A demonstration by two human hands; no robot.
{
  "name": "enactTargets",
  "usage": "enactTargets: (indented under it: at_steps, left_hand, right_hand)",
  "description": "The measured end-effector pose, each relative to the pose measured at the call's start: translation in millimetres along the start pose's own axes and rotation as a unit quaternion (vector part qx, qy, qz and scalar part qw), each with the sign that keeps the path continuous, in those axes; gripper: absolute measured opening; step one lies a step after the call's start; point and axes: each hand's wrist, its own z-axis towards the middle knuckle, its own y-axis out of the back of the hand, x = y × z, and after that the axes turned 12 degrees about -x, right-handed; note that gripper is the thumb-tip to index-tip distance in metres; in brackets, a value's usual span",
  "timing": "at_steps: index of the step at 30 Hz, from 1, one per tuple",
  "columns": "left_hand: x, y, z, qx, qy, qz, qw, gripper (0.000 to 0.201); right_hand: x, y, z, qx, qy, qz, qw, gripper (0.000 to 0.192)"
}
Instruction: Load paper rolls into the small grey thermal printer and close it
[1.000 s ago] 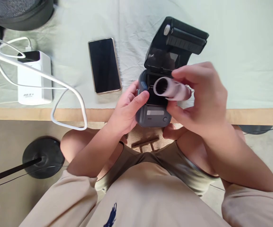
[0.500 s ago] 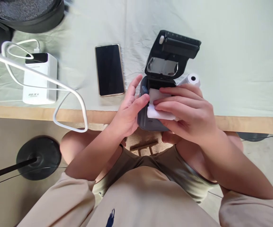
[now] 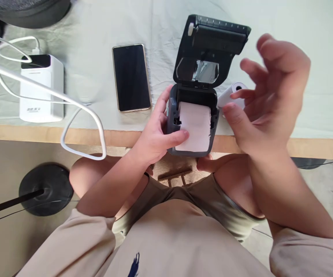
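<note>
My left hand (image 3: 160, 132) grips a small dark grey label printer (image 3: 170, 115) at the table's front edge, its thumb pressed on the white paper (image 3: 196, 127) that lies in the printer's bay. The printer's black lid (image 3: 201, 50) stands raised, showing a roller and a clear window. My right hand (image 3: 270, 92) is lifted to the right of the printer, fingers curled but apart, with nothing in them. Behind that hand's thumb and fingers a spare white paper roll (image 3: 226, 96) lies on the table, partly hidden.
A phone (image 3: 131, 79) with a dark screen lies left of the printer. Farther left stands a white power bank (image 3: 42, 92) with a looping white cable (image 3: 97, 123). A black case (image 3: 30, 13) fills the far left corner. The table's wooden edge (image 3: 120, 138) runs in front of me.
My right hand has let go of the paper and moved up and to the right, uncovering the bay. The paper now lies flatter in the printer, and my left thumb rests on it.
</note>
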Motion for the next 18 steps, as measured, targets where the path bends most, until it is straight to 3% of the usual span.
enactTargets:
  at_steps: [3,9,13,15,18]
  left_hand:
    - [-1.1,0.3,0.5,0.002,0.002,0.015,1.0,0.115]
    - [-5.7,-4.6,-4.0,-0.04,0.023,-0.002,0.999,0.12]
    - [-7.9,-1.3,-5.0,-0.017,0.023,0.018,0.999,0.118]
    - [-7.5,0.2,-4.4,0.002,0.013,0.026,1.0,0.114]
    - [-6.3,-2.5,-5.4,0.006,-0.002,-0.02,1.0,0.088]
  right_hand:
    - [-2.2,0.6,0.0,0.045,-0.017,0.027,0.998,0.064]
    - [15.6,7.5,-1.6,-0.015,-0.042,-0.04,0.998,0.049]
    - [29.4,6.5,-4.7,-0.029,-0.065,-0.05,0.996,0.045]
    - [32.8,6.2,-5.4,-0.008,-0.076,-0.048,0.996,0.038]
    - [33.0,6.6,-7.7,0.055,-0.105,-0.021,0.993,0.037]
